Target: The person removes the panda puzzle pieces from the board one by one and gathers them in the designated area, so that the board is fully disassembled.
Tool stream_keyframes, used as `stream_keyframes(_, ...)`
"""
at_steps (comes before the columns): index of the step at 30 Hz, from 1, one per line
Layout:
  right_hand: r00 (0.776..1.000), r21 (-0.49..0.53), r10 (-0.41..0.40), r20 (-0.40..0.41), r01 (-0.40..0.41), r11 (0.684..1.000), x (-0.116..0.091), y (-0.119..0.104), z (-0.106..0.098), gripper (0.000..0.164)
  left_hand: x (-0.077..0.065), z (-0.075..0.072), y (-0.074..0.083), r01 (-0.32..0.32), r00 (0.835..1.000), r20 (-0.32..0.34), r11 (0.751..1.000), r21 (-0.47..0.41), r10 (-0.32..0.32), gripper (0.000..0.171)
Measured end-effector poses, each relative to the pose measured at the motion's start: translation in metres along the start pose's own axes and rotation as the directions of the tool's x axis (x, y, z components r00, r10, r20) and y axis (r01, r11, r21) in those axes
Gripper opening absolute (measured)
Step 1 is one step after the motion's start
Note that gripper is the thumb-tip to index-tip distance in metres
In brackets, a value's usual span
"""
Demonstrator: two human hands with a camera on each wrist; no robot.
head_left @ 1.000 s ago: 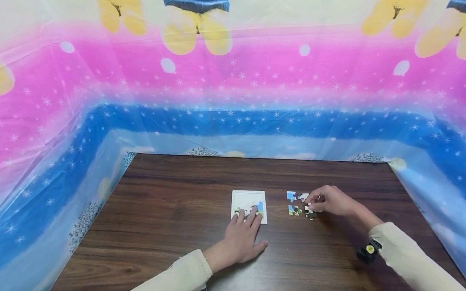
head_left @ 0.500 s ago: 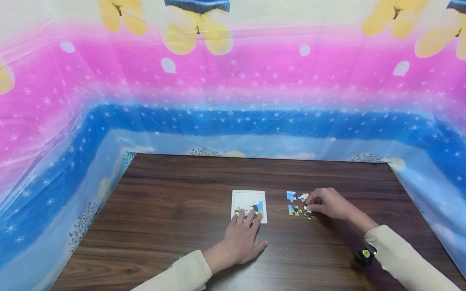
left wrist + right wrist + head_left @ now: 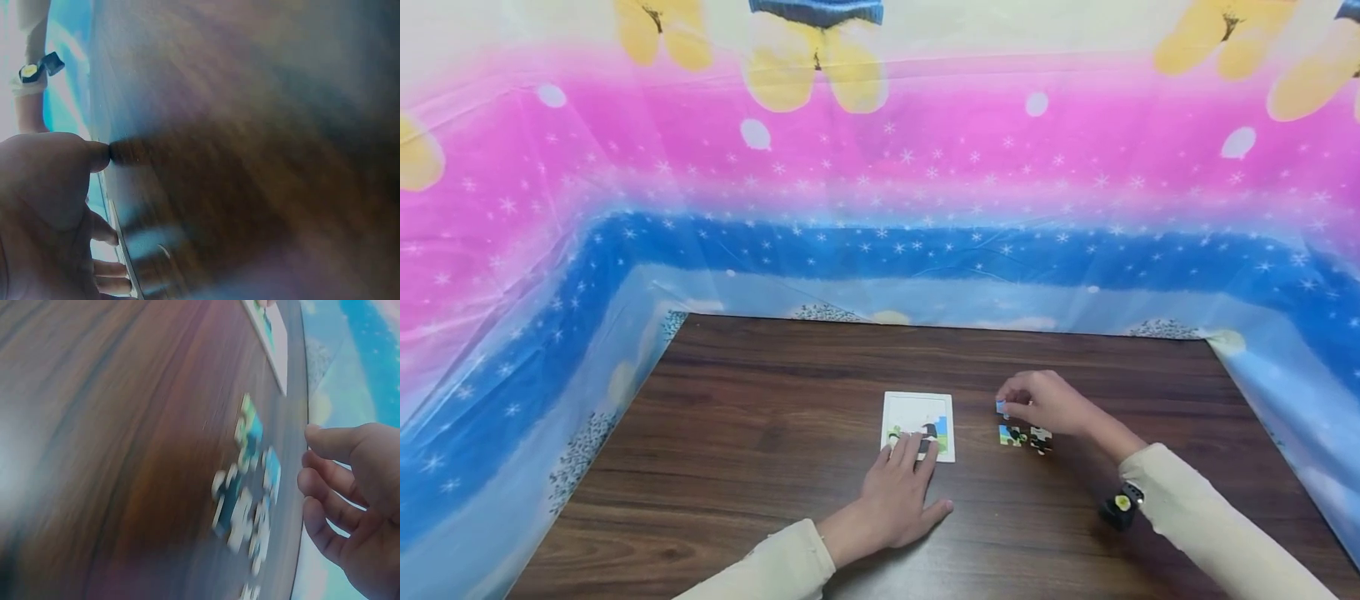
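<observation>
My left hand (image 3: 898,500) lies with spread fingers over the lower part of a white puzzle tray (image 3: 949,425). A few fitted pieces show in the tray's lower part, partly covered by the fingers. Over the loose jigsaw pieces, my right hand (image 3: 1048,404) has its fingertips at a blue jigsaw piece (image 3: 1001,407). In the right wrist view, a gap shows between thumb and fingers, with nothing held. A blue-green piece (image 3: 1008,435) and a black-and-white piece (image 3: 1041,440) lie just nearer. The right hand hides other pieces in the head view.
The dark wooden table (image 3: 760,417) carries the tray and the loose pieces. A pink and blue printed cloth (image 3: 880,192) hangs round its back and sides. A dark device with a yellow mark (image 3: 1120,504) is strapped on the right wrist.
My right hand has moved left and away from me, from the black-and-white pieces to the blue piece. The left hand stays on the tray. The head view has shifted slightly.
</observation>
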State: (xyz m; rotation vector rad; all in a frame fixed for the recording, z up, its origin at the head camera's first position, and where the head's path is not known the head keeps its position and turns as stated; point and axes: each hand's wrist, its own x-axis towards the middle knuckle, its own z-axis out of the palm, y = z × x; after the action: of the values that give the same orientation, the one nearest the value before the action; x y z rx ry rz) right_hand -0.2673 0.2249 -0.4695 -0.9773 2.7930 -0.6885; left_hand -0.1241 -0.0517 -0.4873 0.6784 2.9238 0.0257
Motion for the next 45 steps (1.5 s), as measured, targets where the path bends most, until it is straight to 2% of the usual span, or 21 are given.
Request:
stream_keyframes(4, 0.998, -0.024, -0.062, 0.013, 0.062, 0.998, 0.015, -0.016, 0.006, 0.014, -0.001, 0.000, 0.001, 0.009, 1.000, -0.011, 0.999, -0.032, -0.010, 0.080)
stream_keyframes(11, 0.992, -0.007, -0.117, 0.037, 0.117, 0.993, 0.036, -0.041, 0.018, 0.014, -0.003, 0.000, 0.002, 0.006, 1.000, 0.004, 1.000, 0.015, -0.006, 0.082)
stream_keyframes(17, 0.986, 0.009, -0.156, 0.054, 0.155, 0.988, 0.050, -0.053, 0.030, 0.014, -0.003, 0.000, 0.002, 0.002, 1.000, 0.004, 0.999, 0.036, -0.002, 0.081)
stream_keyframes(31, 0.978, 0.026, -0.192, 0.086, 0.190, 0.981, 0.061, -0.060, 0.047, 0.014, -0.002, 0.000, 0.001, 0.008, 1.000, 0.012, 1.000, 0.028, -0.008, 0.076)
stream_keyframes(45, 0.984, 0.024, -0.158, 0.086, 0.157, 0.987, 0.064, -0.062, 0.053, 0.011, -0.001, 0.000, -0.001, -0.001, 1.000, 0.018, 0.999, 0.037, 0.001, 0.079)
